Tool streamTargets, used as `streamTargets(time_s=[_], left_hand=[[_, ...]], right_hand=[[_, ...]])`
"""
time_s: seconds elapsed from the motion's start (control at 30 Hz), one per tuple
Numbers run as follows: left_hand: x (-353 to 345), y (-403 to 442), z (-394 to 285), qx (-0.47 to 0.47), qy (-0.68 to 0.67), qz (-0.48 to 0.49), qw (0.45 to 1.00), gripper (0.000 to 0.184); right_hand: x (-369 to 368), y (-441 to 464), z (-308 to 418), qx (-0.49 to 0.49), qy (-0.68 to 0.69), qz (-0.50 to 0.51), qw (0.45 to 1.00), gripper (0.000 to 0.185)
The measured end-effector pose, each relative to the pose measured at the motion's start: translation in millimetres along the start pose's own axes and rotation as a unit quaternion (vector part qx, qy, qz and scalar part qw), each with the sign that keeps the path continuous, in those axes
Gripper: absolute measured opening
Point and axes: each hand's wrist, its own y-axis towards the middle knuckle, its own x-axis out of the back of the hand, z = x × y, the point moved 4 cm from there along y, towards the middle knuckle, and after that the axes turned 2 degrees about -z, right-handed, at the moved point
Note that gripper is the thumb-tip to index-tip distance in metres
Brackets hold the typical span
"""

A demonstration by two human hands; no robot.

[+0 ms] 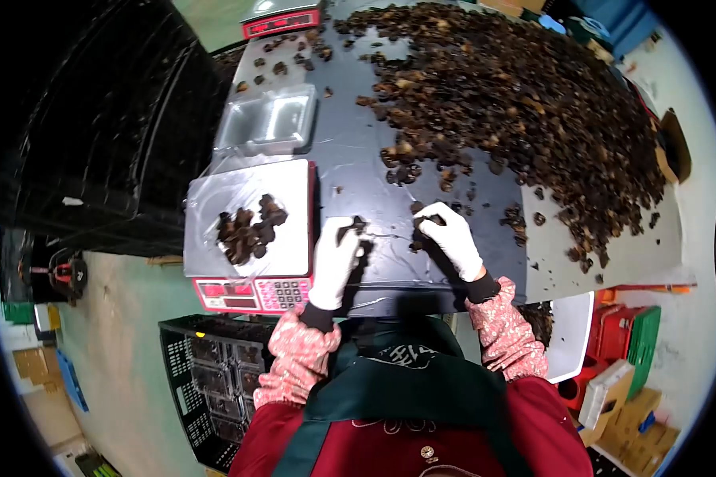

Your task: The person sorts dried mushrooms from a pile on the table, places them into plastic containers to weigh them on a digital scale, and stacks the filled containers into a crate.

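Note:
My left hand (336, 258), in a white glove, is beside the scale's right edge, its fingers closed on a small dark brown piece (358, 223) that looks like a mushroom. Across the dark tabletop, my right hand (452, 240), also gloved, pinches similar dark mushroom-like pieces (416, 232). To the left, a clear plastic tray (203, 226) with several of these pieces in it rests on a red and white digital scale (301, 199). A large heap of the same brown pieces (517, 95) spreads over the far and right part of the table.
Stacked clear trays (269, 119) stand behind the scale. A second scale (281, 22) is at the far edge. Black crates (111, 119) rise on the left. Below the table, a black crate (184, 381) holds packed clear boxes. A white tub (571, 334) stands at lower right.

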Motion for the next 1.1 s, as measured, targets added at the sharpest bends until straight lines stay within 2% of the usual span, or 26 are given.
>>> streamTargets(time_s=[0.03, 0.07, 0.1, 0.13, 0.2, 0.27, 0.3, 0.33, 0.4, 0.43, 0.47, 0.57, 0.6, 0.63, 0.67, 0.7, 0.73, 0.77, 0.8, 0.87, 0.9, 0.93, 1.0, 1.03, 1.07, 1.1], left_hand=[[22, -16, -28, -0.005, 0.03, -0.099, 0.995, 0.023], [51, -18, -42, -0.047, 0.074, -0.143, 0.986, 0.024], [79, -28, -62, -0.07, 0.119, -0.197, 0.971, 0.024], [107, -29, -74, -0.24, 0.242, -0.273, 0.9, 0.023], [141, -31, -90, -0.272, 0.288, -0.343, 0.852, 0.024], [173, -17, -80, -0.283, 0.337, -0.345, 0.829, 0.027], [175, -9, -77, -0.302, 0.382, -0.321, 0.813, 0.03], [175, -3, -74, -0.321, 0.424, -0.3, 0.792, 0.032], [181, 6, -54, -0.288, 0.46, -0.222, 0.81, 0.038], [178, 7, -54, -0.307, 0.5, -0.227, 0.777, 0.04], [177, 4, -52, -0.311, 0.509, -0.226, 0.77, 0.04], [170, -3, -51, -0.301, 0.568, -0.221, 0.733, 0.038], [167, -7, -54, -0.287, 0.588, -0.224, 0.722, 0.037], [166, -11, -60, -0.297, 0.601, -0.21, 0.712, 0.038], [165, -14, -63, -0.308, 0.613, -0.196, 0.701, 0.038], [167, -14, -63, -0.325, 0.623, -0.196, 0.684, 0.041], [162, -19, -69, -0.337, 0.629, -0.208, 0.669, 0.041], [154, -23, -76, -0.357, 0.608, -0.217, 0.675, 0.041], [144, -27, -82, -0.377, 0.587, -0.226, 0.68, 0.04], [106, -36, -86, -0.405, 0.515, -0.22, 0.723, 0.035], [75, -36, -85, -0.422, 0.447, -0.166, 0.771, 0.031], [44, -32, -74, -0.402, 0.387, -0.103, 0.823, 0.027], [-20, -13, -42, -0.402, 0.357, 0.018, 0.843, 0.024], [-58, 18, 3, -0.38, 0.35, 0.08, 0.852, 0.025], [-76, 35, 23, -0.369, 0.347, 0.077, 0.859, 0.026], [-80, 39, 29, -0.385, 0.349, 0.064, 0.852, 0.024]], right_hand=[[-21, 0, 36, -0.023, 0.076, 0.053, 0.995, 0.015], [-49, -1, 69, -0.048, 0.149, 0.1, 0.983, 0.015], [-73, 3, 95, 0.018, 0.103, 0.11, 0.988, 0.019], [-102, 8, 113, 0.1, 0.073, 0.097, 0.987, 0.021], [-164, 25, 135, 0.277, -0.004, 0.046, 0.96, 0.02], [-205, 24, 163, 0.319, -0.058, 0.029, 0.946, 0.013], [-231, 25, 165, 0.401, -0.224, 0.002, 0.888, 0.013], [-256, 27, 157, 0.463, -0.386, -0.015, 0.798, 0.013], [-280, 36, 131, 0.406, -0.3, 0.015, 0.863, 0.017], [-271, 31, 141, 0.436, -0.29, -0.013, 0.852, 0.02], [-261, 24, 144, 0.416, -0.273, -0.01, 0.868, 0.025], [-219, 16, 142, 0.401, -0.079, 0.035, 0.912, 0.034], [-190, 8, 142, 0.412, -0.092, 0.017, 0.906, 0.03], [-167, 6, 122, 0.353, -0.077, 0.012, 0.933, 0.024], [-147, 4, 93, 0.417, -0.204, -0.042, 0.885, 0.021], [-116, -5, 60, 0.37, -0.202, -0.113, 0.9, 0.02], [-76, -20, 50, 0.231, -0.262, -0.106, 0.931, 0.021], [-43, -32, 15, 0.078, -0.236, -0.146, 0.957, 0.022], [-13, -54, 30, 0.135, -0.415, -0.181, 0.881, 0.024], [20, -82, -14, 0.086, -0.496, -0.233, 0.832, 0.023], [27, -89, -39, 0.082, -0.494, -0.232, 0.834, 0.023], [30, -93, -64, 0.1, -0.446, -0.22, 0.862, 0.021], [32, -90, -75, 0.123, -0.393, -0.209, 0.887, 0.019], [36, -81, -68, 0.122, -0.242, -0.224, 0.936, 0.018], [40, -74, -65, 0.115, -0.088, -0.23, 0.962, 0.018], [40, -72, -67, 0.154, -0.115, -0.232, 0.954, 0.017]])
